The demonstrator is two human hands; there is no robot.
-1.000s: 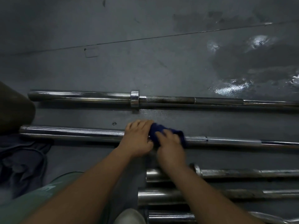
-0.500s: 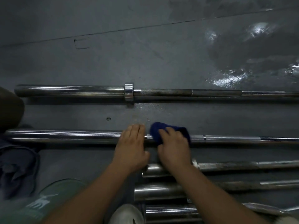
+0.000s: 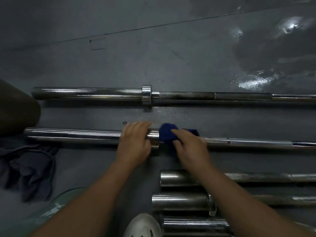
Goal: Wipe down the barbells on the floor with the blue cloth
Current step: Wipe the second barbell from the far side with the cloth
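Observation:
Several steel barbells lie parallel on the dark grey floor. My left hand [image 3: 135, 142] rests over the sleeve of the second barbell [image 3: 71, 135], close to its collar, fingers curled on top. Just to its right my right hand [image 3: 189, 147] presses the blue cloth [image 3: 166, 135] onto the same bar beside the collar. The cloth wraps over the bar and part of it is hidden under my fingers. A farther barbell [image 3: 89, 93] lies above, untouched.
The ends of three more barbells [image 3: 177, 200] lie near me at lower right. A dark crumpled garment [image 3: 29, 170] is on the floor at left, beside a dark rounded object [image 3: 17, 108]. A light shoe [image 3: 143, 225] shows at the bottom edge. Wet shine marks the floor at upper right.
My hands have drifted apart: the right hand has slid the blue cloth rightward along the bar while the left hand stayed on the sleeve. The camera view shifted slightly.

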